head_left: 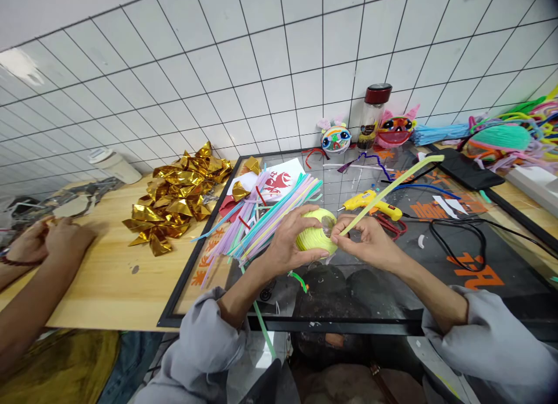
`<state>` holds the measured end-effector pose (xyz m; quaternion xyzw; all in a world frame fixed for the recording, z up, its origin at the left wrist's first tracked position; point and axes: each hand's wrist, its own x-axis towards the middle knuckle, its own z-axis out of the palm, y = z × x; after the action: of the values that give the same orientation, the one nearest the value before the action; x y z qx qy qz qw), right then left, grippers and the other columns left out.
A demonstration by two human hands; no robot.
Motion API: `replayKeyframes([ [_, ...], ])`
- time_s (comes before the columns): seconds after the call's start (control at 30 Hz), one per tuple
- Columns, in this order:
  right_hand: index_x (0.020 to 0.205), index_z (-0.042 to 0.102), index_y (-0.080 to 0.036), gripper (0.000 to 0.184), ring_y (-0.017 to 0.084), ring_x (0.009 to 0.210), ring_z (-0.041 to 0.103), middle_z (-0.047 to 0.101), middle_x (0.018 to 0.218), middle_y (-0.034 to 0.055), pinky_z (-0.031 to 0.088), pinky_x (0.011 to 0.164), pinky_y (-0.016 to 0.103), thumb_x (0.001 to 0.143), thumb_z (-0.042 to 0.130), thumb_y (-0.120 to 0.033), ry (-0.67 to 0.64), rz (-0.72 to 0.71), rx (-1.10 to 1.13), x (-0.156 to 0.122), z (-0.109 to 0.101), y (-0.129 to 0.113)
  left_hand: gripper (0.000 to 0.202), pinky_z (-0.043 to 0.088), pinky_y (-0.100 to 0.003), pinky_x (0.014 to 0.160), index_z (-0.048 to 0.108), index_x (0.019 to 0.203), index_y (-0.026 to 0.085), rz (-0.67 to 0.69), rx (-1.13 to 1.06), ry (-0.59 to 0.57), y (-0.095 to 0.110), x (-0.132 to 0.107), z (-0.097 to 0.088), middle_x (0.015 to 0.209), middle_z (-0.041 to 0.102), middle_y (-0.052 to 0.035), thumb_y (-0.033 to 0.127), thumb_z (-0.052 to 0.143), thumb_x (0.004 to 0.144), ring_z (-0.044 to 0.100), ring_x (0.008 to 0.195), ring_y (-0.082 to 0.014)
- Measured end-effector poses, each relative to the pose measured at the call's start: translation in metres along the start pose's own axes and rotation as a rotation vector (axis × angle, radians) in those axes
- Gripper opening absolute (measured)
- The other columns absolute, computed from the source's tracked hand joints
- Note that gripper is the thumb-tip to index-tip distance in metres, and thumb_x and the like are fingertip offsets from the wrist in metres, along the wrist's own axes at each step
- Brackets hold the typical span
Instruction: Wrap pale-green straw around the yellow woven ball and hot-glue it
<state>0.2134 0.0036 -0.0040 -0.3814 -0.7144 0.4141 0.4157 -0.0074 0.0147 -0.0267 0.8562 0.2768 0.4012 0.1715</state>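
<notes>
My left hand (285,239) is curled around a yellow ball wound with pipe cleaner (313,241), fingers on top and thumb below. A greyish, see-through patch shows in the ball's upper right side. Between thumb and fingers my right hand (366,238) pinches a pale yellow pipe cleaner (386,189), its lower end close to the ball and its long free part slanting up to the right. A bundle of pastel pipe cleaners (270,218) lies just left of my left hand. Behind my right hand rests a yellow hot glue gun (370,204).
Folded gold foil pieces (174,195) are heaped on the left. Beyond sit two animal-faced crafts (335,139) and a lidded bottle (371,119). A black cable (457,224) loops on the right near a dark phone-like slab (466,167). A co-worker's hands (61,241) are at far left.
</notes>
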Motion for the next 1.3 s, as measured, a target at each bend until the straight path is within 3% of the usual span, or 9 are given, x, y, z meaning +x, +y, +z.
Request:
replayKeyframes([
  [0.43,0.068,0.064,-0.019,0.014,0.014,0.065,0.055,0.064,0.069,0.0021,0.045,0.058,0.025,0.077,0.065,-0.029,-0.027,0.008,-0.03,0.001,-0.002,0.001,0.041,0.046,-0.052,0.111,0.06,0.114,0.023,0.003,0.002,-0.011,0.006,0.002,-0.002,0.143,0.055,-0.0176,0.041,0.079,0.083,0.056,0.135,-0.0309],
  [0.93,0.067,0.064,-0.019,0.014,0.013,0.061,0.053,0.062,0.066,0.0011,0.043,0.056,0.025,0.076,0.065,-0.03,-0.033,0.022,-0.016,0.002,0.0,0.002,0.045,0.043,-0.053,0.111,0.049,0.115,0.023,-0.027,-0.045,-0.002,0.003,0.0,0.004,0.14,0.055,-0.018,0.04,0.076,0.084,0.054,0.135,-0.0322],
  [1.3,0.068,0.066,-0.019,0.014,0.013,0.062,0.053,0.062,0.067,0.0013,0.043,0.056,0.025,0.076,0.065,-0.03,-0.033,0.022,-0.014,0.002,0.0,0.001,0.022,0.039,-0.051,0.116,0.052,0.11,0.022,-0.164,-0.102,0.002,0.014,0.0,0.002,0.142,0.055,-0.0159,0.041,0.047,0.101,0.05,0.136,-0.028],
])
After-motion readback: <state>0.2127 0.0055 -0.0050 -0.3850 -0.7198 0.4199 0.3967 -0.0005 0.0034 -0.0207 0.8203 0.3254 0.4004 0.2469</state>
